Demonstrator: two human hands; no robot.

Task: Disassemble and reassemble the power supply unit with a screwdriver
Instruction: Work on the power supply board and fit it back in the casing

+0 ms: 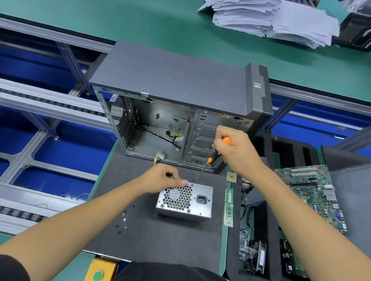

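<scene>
Head view: a person works a screw at the far edge of a power supply (185, 200), which lies on the dark mat (152, 242) just in front of an open, gutted case (177, 109). The right hand (233, 152) grips the orange-and-black screwdriver (211, 159), fingers wrapped round the handle, shaft slanting down to the unit's far top edge beside the fan grille. The left hand (162, 180) steadies the unit at its far left corner, fingers curled with the tips pressed near the screw; whether it pinches the screw itself cannot be told. Loose screws (122, 220) lie scattered on the mat near its left edge, well apart from the unit. A memory stick (229, 208) sits along the mat's right edge, and a motherboard (316, 194) rests further right.

Judging by the slant, the shaft should come closer to the screw's own line before turning, with firm downward pressure so the tip does not ride out of the head. The left hand should brace the housing against twisting.
</scene>
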